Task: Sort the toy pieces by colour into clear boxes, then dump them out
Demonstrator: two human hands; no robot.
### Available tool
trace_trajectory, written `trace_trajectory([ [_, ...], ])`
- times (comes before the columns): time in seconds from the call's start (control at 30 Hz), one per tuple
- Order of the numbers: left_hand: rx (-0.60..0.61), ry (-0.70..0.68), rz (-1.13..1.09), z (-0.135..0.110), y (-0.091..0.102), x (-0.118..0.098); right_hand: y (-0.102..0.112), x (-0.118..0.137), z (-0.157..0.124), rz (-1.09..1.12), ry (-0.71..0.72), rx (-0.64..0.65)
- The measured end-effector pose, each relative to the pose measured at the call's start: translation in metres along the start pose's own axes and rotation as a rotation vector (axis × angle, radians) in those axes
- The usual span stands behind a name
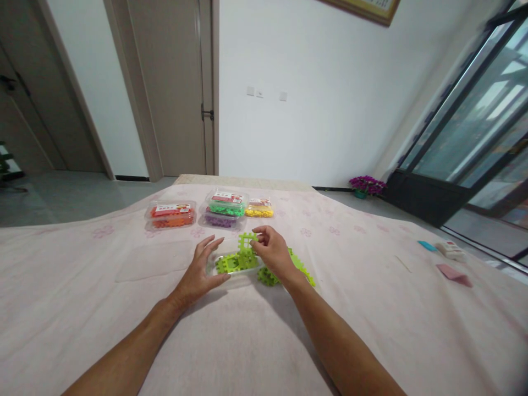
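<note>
My left hand (203,268) is set around the left end of a clear plastic container (243,273), thumb along its front wall and fingers at the far side. Several lime-green square building pieces (227,264) with notched edges lie inside. Between the thumb and fingers of my right hand (273,252), a lime-green square frame piece (245,241) is held upright over the container. More lime-green pieces (303,268) lie on the cloth under and beside my right hand, which partly hides them.
Behind are lidded clear boxes of orange pieces (173,214), green pieces (226,209), purple pieces (220,221) and yellow pieces (260,211). A clear lid (154,259) lies at left on the pink cloth (231,341). A pink cloth scrap (454,274) and white object (451,251) are far right.
</note>
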State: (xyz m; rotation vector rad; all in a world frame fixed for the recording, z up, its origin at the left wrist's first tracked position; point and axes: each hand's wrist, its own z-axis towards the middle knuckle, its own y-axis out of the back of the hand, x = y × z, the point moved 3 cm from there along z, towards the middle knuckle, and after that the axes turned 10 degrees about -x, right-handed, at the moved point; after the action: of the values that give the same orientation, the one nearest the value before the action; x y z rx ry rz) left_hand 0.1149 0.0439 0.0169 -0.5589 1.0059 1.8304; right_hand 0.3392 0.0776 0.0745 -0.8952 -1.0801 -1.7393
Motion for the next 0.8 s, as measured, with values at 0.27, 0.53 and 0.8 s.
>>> trace_trajectory([
  [0.27, 0.004, 0.008, -0.032, 0.001, -0.002, 0.002, -0.022, 0.004, -0.018, 0.061, -0.051, 0.268],
  [0.53, 0.002, -0.003, 0.005, 0.001, -0.002, 0.004, -0.004, 0.021, -0.016, -0.443, 0.307, 0.211],
  [0.8, 0.044, 0.025, -0.015, 0.000, -0.001, -0.002, -0.005, 0.032, -0.019, -0.559, 0.526, 0.447],
])
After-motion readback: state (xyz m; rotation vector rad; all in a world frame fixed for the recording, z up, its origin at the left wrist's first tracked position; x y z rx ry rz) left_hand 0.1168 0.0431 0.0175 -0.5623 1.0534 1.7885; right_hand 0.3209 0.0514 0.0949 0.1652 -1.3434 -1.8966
